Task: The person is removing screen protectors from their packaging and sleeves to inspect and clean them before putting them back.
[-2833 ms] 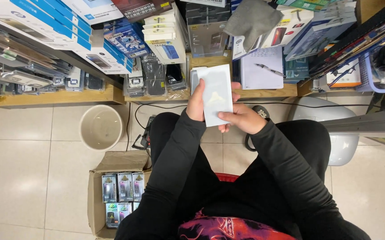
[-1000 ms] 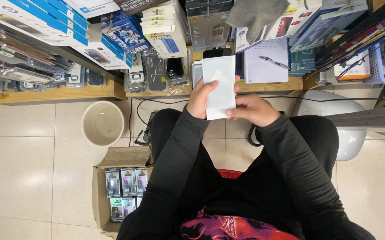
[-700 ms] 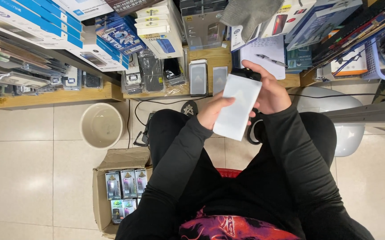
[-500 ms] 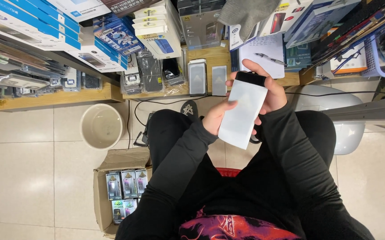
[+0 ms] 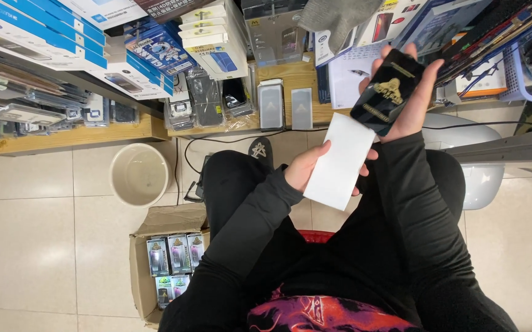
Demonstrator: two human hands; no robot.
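Looking down from the head camera, a seated person in black sleeves holds two things that were one bundle half a second ago. The left hand (image 5: 306, 171) grips a plain white sleeve (image 5: 339, 161) by its left edge, fingers closed around it, above the lap. The right hand (image 5: 414, 101) has risen up and to the right and is closed on a black card with a gold emblem (image 5: 387, 91), fingers wrapped behind it and thumb along its lower edge. Earlier, only the black end of that card stuck out of the top of the white sleeve while both hands held it together; now the card is wholly out and apart from the sleeve, with its lower corner just above the sleeve's top edge. The card is tilted, with its top leaning right, in front of the notebook (image 5: 347, 80) on the wooden shelf (image 5: 290, 77).

The surroundings match the earlier views. Two grey packets (image 5: 271, 106) stand on the shelf just left of the hands, with stacked blue and white boxes (image 5: 94, 55) further left. On the tiled floor sit a round beige bucket (image 5: 138, 175) and, nearer the person's left knee, an open cardboard box (image 5: 140, 270) holding rows of small packaged items.
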